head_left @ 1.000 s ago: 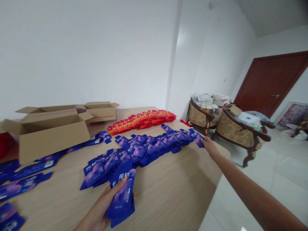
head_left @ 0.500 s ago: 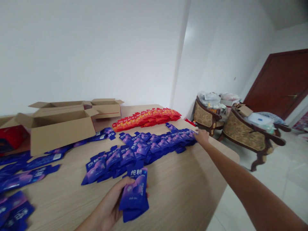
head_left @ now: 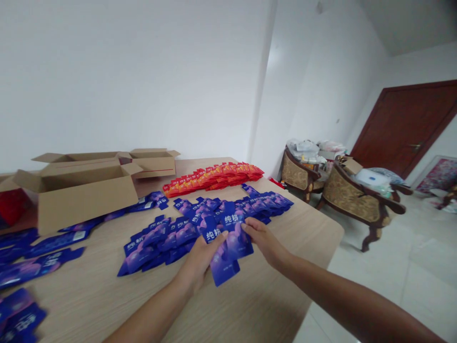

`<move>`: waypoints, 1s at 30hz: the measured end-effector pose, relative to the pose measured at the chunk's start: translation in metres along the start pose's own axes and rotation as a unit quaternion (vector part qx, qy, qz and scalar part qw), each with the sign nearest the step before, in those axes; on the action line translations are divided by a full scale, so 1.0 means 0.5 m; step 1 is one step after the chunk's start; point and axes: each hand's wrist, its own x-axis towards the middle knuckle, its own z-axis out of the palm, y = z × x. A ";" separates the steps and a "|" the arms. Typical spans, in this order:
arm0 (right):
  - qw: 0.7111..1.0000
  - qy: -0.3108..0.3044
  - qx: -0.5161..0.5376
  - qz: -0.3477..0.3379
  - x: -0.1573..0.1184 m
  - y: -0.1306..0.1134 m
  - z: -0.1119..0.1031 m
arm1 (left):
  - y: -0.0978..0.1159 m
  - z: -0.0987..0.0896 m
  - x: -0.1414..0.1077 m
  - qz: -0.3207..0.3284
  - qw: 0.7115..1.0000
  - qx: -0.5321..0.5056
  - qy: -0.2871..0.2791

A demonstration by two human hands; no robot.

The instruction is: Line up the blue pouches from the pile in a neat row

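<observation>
Above the table's front part, my left hand grips blue-purple packets, thumb on their face. My right hand pinches another blue packet by its right edge, overlapping the ones in my left hand. Just behind them, a long overlapping row of blue packets runs across the table, and its left part lies beside my left hand. Farther back is a row of red and orange packets. How many packets my left hand holds cannot be made out.
Open cardboard boxes stand at the back left of the wooden table. More blue packets lie at the left. Beyond the table's right edge are carved chairs piled with bags, and a brown door.
My right hand has come back from the far right end of the blue row with a packet. My left hand has moved up and right, bringing its packets against that one.
</observation>
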 end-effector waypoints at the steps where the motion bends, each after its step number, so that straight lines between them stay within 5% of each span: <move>1: 0.999 0.035 -0.010 -0.013 0.023 0.003 -0.035 | -0.006 -0.006 -0.002 -0.027 1.000 0.002 0.001; 4: 0.975 0.162 -0.136 -0.065 0.107 0.016 -0.182 | -0.028 -0.041 -0.013 -0.091 0.995 -0.003 0.029; 6: 0.916 0.262 -0.303 -0.037 0.162 0.031 -0.294 | -0.042 -0.068 -0.019 -0.110 0.993 -0.005 0.051; 7: 0.878 0.283 -0.387 0.012 0.185 0.041 -0.346 | -0.048 -0.080 -0.020 -0.116 0.991 -0.003 0.059; 9: 0.853 0.287 -0.431 0.062 0.223 0.066 -0.429 | -0.057 -0.098 -0.020 -0.122 0.990 0.002 0.070; 12: 0.838 0.263 -0.464 0.112 0.258 0.112 -0.486 | -0.065 -0.108 -0.015 -0.122 0.989 -0.007 0.086; 18: 0.820 0.216 -0.508 0.149 0.271 0.165 -0.462 | -0.074 -0.114 -0.005 -0.156 0.984 -0.077 0.050; 22: 0.808 0.232 -0.528 0.118 0.254 0.133 -0.435 | -0.073 -0.114 -0.011 -0.158 0.983 -0.085 0.034; 25: 0.817 0.231 -0.525 0.058 0.234 0.082 -0.373 | -0.057 -0.108 -0.019 -0.130 0.987 -0.090 0.029; 28: 0.872 0.145 -0.468 -0.013 0.178 0.025 -0.244 | -0.025 -0.090 -0.020 -0.084 0.991 -0.098 0.030; 30: 0.959 -0.037 -0.275 -0.055 0.115 -0.009 -0.131 | 0.000 -0.068 -0.013 -0.030 0.992 -0.111 0.050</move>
